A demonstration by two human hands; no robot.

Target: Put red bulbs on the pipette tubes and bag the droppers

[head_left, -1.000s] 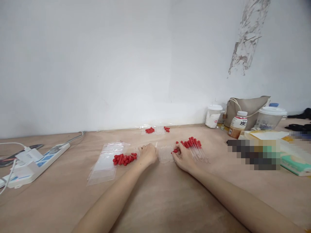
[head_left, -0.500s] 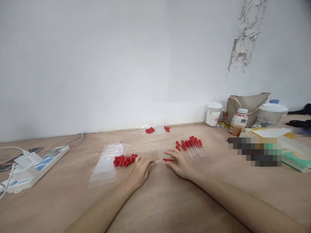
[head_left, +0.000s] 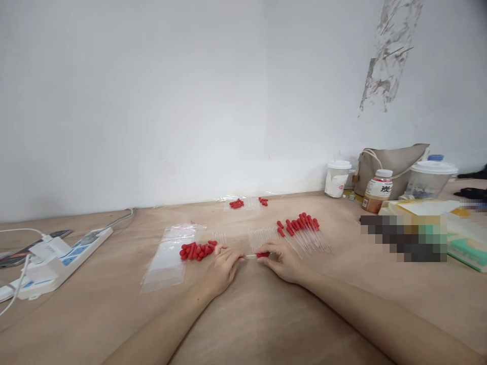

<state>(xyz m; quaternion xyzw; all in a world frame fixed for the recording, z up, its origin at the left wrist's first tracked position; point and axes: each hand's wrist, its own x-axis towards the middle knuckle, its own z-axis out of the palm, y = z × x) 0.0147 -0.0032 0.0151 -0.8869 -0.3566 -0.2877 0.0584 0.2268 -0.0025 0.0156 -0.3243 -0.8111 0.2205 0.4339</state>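
My left hand (head_left: 224, 263) is closed on a thin clear dropper tube (head_left: 250, 257) that points to the right. My right hand (head_left: 283, 259) pinches a red rubber bulb (head_left: 262, 255) at the tube's right end; whether the tube sits inside it I cannot tell. Left of my left hand is a pile of red bulbs (head_left: 194, 251) on clear zip bags (head_left: 163, 266). Loose clear tubes (head_left: 262, 235) lie just beyond my hands, with a few more tubes (head_left: 219, 238) behind the left one. Droppers with red bulbs (head_left: 304, 228) lie in a row beyond my right hand.
A clear bag with red bulbs (head_left: 236, 204) lies near the wall. At left are a white power strip (head_left: 76, 258) and a phone (head_left: 19, 256). On the right stand a lidded cup (head_left: 337, 180), a drink bottle (head_left: 378, 191), a grey bag (head_left: 399, 162) and a clear tub (head_left: 429, 180).
My right fingers have closed on the red bulb, which has come up to the tube's end. The tube and my left hand have shifted slightly; the view has turned a little.
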